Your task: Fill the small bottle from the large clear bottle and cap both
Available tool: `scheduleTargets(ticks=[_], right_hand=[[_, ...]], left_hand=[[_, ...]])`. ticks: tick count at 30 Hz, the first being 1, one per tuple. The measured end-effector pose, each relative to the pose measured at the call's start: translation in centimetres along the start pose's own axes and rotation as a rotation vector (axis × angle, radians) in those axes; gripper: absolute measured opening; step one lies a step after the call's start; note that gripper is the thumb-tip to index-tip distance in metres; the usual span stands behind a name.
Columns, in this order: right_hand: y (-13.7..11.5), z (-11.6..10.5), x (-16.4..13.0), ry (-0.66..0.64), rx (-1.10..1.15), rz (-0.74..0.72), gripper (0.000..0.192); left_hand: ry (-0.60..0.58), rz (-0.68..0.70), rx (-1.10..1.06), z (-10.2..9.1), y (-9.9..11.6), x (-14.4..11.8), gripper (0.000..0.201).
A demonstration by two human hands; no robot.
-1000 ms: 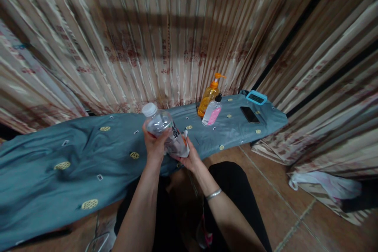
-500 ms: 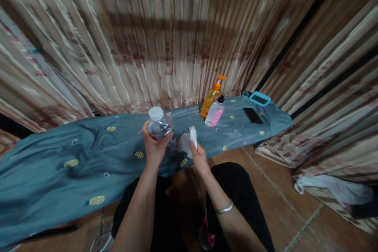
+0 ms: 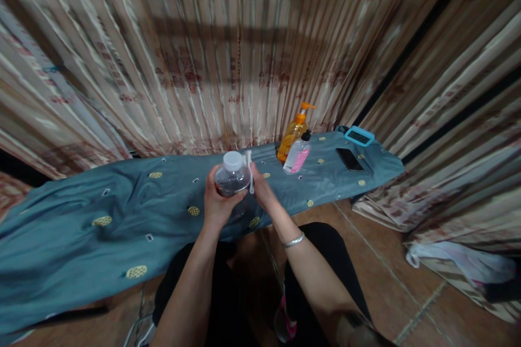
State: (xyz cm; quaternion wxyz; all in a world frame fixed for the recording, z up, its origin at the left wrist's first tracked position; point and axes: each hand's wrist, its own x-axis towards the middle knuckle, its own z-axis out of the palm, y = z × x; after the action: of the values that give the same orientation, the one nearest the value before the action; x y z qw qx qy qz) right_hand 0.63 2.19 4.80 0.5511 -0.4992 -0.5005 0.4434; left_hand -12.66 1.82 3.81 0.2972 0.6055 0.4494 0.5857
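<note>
bottle: the clear plastic bottle (image 3: 233,179) was up in front of the person, over the near edge of the blue cloth (image 3: 122,211), white cap (image 3: 233,160) on, tipped a bit toward the camera

left hand: the left hand (image 3: 217,207) was wrapped round the lower body of the bottle, fingers clamped on it, holding it off the table

right hand: the right hand (image 3: 260,190) was pinched shut on a white wipe (image 3: 249,171), pressed against the bottle's shoulder just beside the cap

doing it well, imo: looked like wiping the bottle down. I'd keep the left grip low and firm so the thin plastic doesn't crumple, and turn the bottle into the wipe rather than chase it round

watch out: the cap looked seated, but couldn't tell if it was tight

nearby: orange pump bottle (image 3: 293,133) and a smaller pink-label pump bottle (image 3: 298,153) stood touching, further right on the cloth; a dark phone (image 3: 347,159) beyond them, well apart from the hands

backdrop: striped curtain (image 3: 228,49) hung right behind the table
</note>
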Motion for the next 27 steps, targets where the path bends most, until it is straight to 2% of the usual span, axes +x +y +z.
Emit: scheduleTargets(ticks=[2, 4, 6, 8, 11, 14, 18, 22, 24, 27], right_hand=[[2.2, 0.1, -0.6, 0.012, -0.027, 0.071, 0.041], [3.9, -0.7, -1.4, 0.045, -0.074, 0.123, 0.04], [4.8, -2.8, -1.8, 0.097, -0.135, 0.141, 0.04], [5.1, -6.0, -1.9, 0.178, -0.222, 0.133, 0.04], [5.2, -10.5, -1.7, 0.296, -0.401, 0.087, 0.042], [6.3, -12.3, -1.9, 0.32, -0.611, 0.01, 0.042], [8.7, -10.7, -1.1, 0.267, -0.872, -0.052, 0.042], [9.8, -8.0, 2.7, 0.201, -1.059, -0.084, 0.044], [9.7, -5.8, 5.3, 0.134, -1.119, -0.119, 0.043], [9.3, -0.7, 7.7, -0.022, -1.164, -0.219, 0.04]], left_hand=[[0.04, -0.019, -0.046, -0.4, 0.0, 0.2, 0.088], [0.094, -0.047, -0.083, -1.0, -0.1, 0.5, 0.089], [0.171, -0.07, -0.081, -1.9, -0.1, 0.9, 0.091], [0.267, -0.075, -0.044, -3.1, -0.1, 1.4, 0.095], [0.335, -0.048, 0.038, -5.1, -0.2, 2.0, 0.095], [0.393, -0.07, 0.093, -6.3, -0.6, 2.7, 0.099], [0.394, -0.126, 0.123, -6.4, -1.1, 3.2, 0.097], [0.371, -0.141, 0.115, -5.8, -1.0, 3.5, 0.094], [0.377, -0.14, 0.131, -5.7, -1.2, 3.5, 0.094], [0.393, -0.131, 0.164, -5.8, -1.9, 3.7, 0.095]])
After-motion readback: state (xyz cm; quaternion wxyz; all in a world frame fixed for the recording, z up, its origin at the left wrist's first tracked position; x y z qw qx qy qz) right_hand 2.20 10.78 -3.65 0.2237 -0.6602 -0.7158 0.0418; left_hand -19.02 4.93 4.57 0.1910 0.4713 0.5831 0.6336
